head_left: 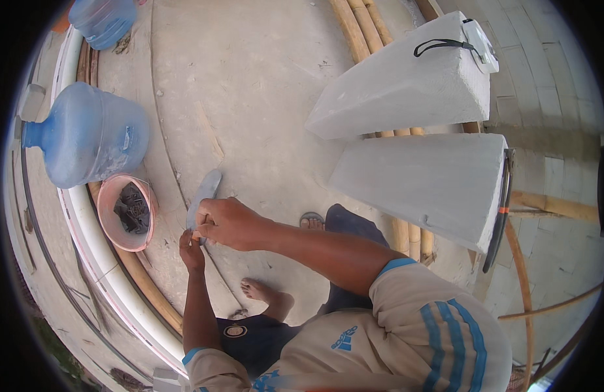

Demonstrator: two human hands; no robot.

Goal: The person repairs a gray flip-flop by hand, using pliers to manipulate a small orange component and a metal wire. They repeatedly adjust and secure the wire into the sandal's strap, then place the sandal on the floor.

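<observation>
A broad grey knife blade (pixel 207 189) points away from me, its lower part beside my fingers. My right hand (pixel 230 222) is closed in a fist at the blade's lower end, and its grip hides the handle. Just below it, my left hand (pixel 192 253) is raised with its fingertips pinched together, close against the right hand. A small pale bit shows between the two hands, too little to name. To the left of my hands stands a pink bucket (pixel 108 212) with dark scraps (pixel 132 208) inside.
Blue water jugs (pixel 96 134) lie along the left, beside a long white pipe (pixel 129 313) and bamboo poles. Two pale grey blocks (pixel 419 176) rest on bamboo (pixel 354 29) at right, one with a black strap (pixel 446 44), the other with a dark blade-like tool (pixel 501 219).
</observation>
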